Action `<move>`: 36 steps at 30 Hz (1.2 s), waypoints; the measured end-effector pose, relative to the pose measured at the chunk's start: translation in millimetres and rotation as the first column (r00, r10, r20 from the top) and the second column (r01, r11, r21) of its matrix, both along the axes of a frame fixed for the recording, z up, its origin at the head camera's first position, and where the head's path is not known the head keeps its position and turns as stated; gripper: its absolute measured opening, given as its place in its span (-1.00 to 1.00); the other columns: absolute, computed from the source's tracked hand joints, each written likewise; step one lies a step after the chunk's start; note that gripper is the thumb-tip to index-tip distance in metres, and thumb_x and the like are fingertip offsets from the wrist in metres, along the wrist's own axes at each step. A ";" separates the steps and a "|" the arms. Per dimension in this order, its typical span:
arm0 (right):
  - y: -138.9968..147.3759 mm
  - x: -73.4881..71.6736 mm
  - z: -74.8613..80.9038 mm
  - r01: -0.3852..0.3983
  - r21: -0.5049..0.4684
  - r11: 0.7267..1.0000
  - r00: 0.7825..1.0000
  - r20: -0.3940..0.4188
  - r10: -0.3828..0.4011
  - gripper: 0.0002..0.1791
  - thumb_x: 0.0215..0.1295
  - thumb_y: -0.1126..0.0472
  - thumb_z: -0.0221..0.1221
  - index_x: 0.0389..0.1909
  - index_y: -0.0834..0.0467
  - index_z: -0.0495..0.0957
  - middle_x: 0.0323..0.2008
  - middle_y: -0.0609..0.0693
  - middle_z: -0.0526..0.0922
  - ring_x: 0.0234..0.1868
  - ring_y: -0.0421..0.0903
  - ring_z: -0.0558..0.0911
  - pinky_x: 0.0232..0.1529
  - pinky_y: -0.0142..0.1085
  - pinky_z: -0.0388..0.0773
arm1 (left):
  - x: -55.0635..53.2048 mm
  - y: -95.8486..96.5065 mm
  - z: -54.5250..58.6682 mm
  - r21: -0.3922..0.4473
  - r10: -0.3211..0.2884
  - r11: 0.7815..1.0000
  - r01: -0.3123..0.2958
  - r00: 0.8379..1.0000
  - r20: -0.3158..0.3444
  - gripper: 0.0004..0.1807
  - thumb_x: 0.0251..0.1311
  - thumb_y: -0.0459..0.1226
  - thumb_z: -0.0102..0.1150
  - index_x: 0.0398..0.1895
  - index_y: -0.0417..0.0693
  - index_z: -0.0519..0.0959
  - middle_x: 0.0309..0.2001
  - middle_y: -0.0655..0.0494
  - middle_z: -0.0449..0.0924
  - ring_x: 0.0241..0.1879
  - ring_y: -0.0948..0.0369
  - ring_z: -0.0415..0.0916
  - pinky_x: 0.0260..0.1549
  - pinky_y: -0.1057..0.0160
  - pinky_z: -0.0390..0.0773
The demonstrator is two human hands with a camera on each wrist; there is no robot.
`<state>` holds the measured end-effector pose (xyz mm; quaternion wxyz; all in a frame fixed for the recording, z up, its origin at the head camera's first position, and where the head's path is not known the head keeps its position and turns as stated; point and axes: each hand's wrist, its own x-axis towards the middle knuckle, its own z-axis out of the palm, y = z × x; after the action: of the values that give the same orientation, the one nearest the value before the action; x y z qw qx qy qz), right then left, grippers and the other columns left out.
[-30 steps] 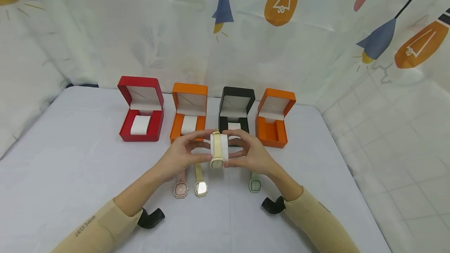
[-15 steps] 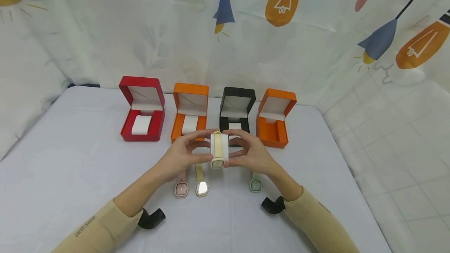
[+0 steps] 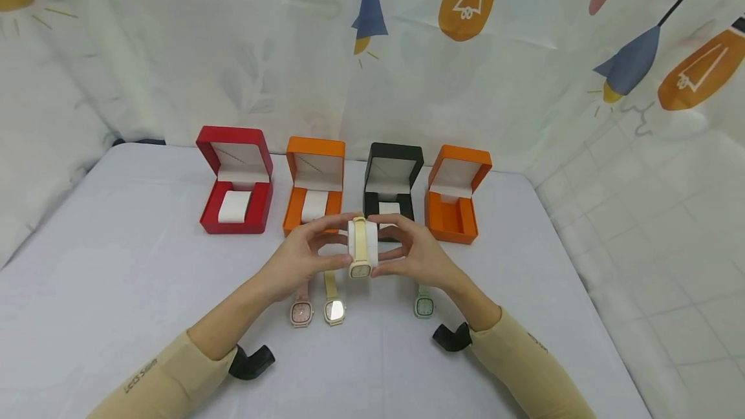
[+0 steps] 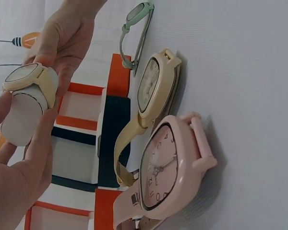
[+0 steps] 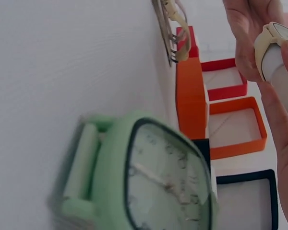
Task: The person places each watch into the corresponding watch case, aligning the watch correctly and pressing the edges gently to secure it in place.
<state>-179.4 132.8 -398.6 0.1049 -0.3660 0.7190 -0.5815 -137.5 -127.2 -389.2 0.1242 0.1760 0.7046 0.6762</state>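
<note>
Above the middle of the table, a white watch cushion (image 3: 371,247) with a pale yellow watch (image 3: 360,270) wrapped round it is held between both hands. My left hand (image 3: 299,254) grips it from the left side, thumb low by the watch face. From the right, my right hand (image 3: 420,254) pinches the cushion's other side with thumb and fingers. Below the hands a pink watch (image 4: 168,165), a second pale yellow watch (image 4: 153,86) and a light green watch (image 5: 158,179) lie on the table. In the head view the hands partly cover their straps.
Four lidded boxes stand raised-lid along the back: a red box (image 3: 260,209), an orange box (image 3: 291,209), a black box (image 3: 404,202) and another orange box (image 3: 456,236). White cushions sit in the first three; the right box shows its orange compartments. A printed curtain (image 3: 233,50) hangs behind.
</note>
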 end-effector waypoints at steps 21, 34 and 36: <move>7.5 2.3 12.7 0.007 -0.078 0.997 0.994 0.110 0.002 -0.13 0.09 0.51 0.46 0.45 0.23 0.33 0.39 0.12 0.37 0.17 0.16 0.59 -0.03 -0.04 0.68 | 7.3 12.9 5.6 -0.117 -0.076 0.992 0.039 0.940 -0.332 -0.16 0.17 -0.40 0.48 0.50 0.18 0.36 0.52 0.19 0.12 0.43 0.04 0.18 0.14 0.09 0.58; 4.1 0.0 12.0 0.029 -0.035 0.999 0.991 0.131 -0.025 -0.17 0.11 0.53 0.44 0.42 0.22 0.36 0.35 0.12 0.40 0.08 0.13 0.62 -0.05 -0.07 0.70 | 2.2 18.5 -2.7 -0.174 -0.006 0.979 -0.108 0.836 -0.549 -0.34 0.05 -0.31 0.59 0.29 0.07 0.61 0.47 0.04 0.23 0.38 0.03 0.29 0.13 0.04 0.59; 4.0 0.1 12.3 0.023 -0.036 0.999 0.990 0.137 -0.018 -0.18 0.12 0.53 0.43 0.42 0.22 0.35 0.34 0.13 0.40 0.08 0.13 0.61 -0.06 -0.08 0.70 | 1.2 19.5 -3.5 -0.181 -0.001 0.976 -0.124 0.822 -0.570 -0.33 0.06 -0.30 0.59 0.30 0.08 0.60 0.45 0.05 0.25 0.36 0.05 0.32 0.12 0.06 0.60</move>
<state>-179.3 136.8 -386.3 0.1409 -0.3198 0.7029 -0.6196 -136.3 -107.7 -392.7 -0.0946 0.3317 0.7821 0.5190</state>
